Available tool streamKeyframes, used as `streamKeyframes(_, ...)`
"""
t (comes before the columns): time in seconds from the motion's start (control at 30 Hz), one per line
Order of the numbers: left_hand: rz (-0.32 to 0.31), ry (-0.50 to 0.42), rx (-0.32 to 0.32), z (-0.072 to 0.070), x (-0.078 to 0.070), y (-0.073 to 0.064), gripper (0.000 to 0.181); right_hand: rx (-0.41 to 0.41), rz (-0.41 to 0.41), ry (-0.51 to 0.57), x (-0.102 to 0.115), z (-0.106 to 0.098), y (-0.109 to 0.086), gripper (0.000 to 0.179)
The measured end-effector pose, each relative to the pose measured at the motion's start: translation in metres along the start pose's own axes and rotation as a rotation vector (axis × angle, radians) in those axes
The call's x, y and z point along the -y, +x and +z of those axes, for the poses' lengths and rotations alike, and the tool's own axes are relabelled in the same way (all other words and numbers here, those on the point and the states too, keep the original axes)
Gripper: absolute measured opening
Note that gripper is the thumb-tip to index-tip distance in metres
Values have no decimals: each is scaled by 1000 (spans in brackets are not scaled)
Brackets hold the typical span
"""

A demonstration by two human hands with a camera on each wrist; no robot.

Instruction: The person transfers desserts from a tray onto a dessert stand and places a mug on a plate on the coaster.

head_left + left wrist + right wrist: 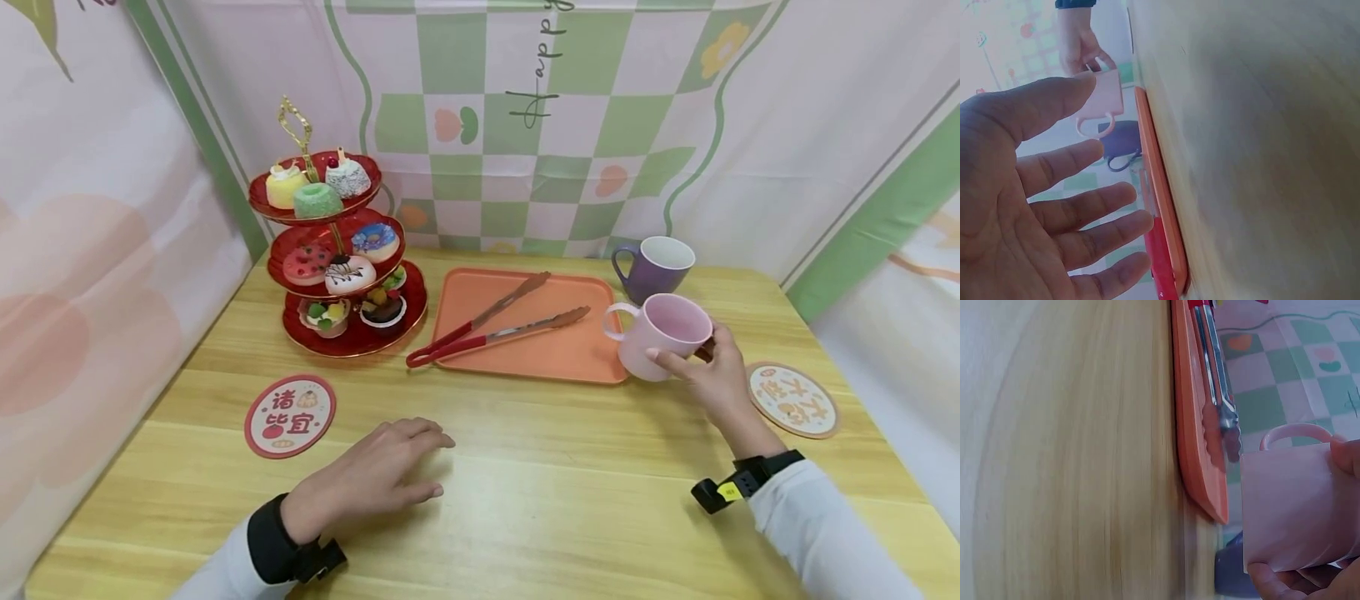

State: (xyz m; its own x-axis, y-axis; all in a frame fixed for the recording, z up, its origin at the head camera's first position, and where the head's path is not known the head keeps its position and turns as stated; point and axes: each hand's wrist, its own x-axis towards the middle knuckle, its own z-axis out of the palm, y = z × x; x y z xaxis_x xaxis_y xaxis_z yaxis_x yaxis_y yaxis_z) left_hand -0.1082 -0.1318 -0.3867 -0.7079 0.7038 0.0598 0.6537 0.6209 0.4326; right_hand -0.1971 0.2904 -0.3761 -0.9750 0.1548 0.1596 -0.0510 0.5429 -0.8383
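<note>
My right hand (716, 379) grips a pink mug (660, 337) by its body, thumb on the near side and fingers round the far right. The mug's handle points left, and in the right wrist view the mug (1300, 506) is held up off the wooden table. Behind it stands a purple mug (660, 267). My left hand (375, 471) hovers low over the table at the left front, fingers loosely extended, holding nothing; its open palm (997, 206) shows in the left wrist view. Nearest to it are a round red-rimmed coaster (290, 416) and red-handled tongs (480, 337).
The tongs lie across an orange tray (540, 362). At the back left rises a three-tier red stand (352, 337) bearing several cakes, donuts and tarts. A second round coaster (793, 400) lies beside my right wrist. A printed curtain (525, 183) closes off the back.
</note>
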Motion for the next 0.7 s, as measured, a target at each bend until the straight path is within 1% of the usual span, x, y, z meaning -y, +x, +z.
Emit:
streamKeyframes(0.1,-9,6,-26,2,0,1,45,14,-24,10,7,5,-4,83)
streamKeyframes(0.23,-21,5,-82,3,0,3,43,40,-52,19,13,13,-9,83)
streamKeyframes(0.37,-63,-25,-120,1,0,4,42,76,-73,24,17,21,-14,81)
streamKeyframes(0.53,-135,-116,-139,-3,0,4,44,124,-84,49,21,29,-20,80)
streamKeyframes(0.7,-210,-244,-161,-3,-1,6,44,164,-98,91,25,34,-26,80)
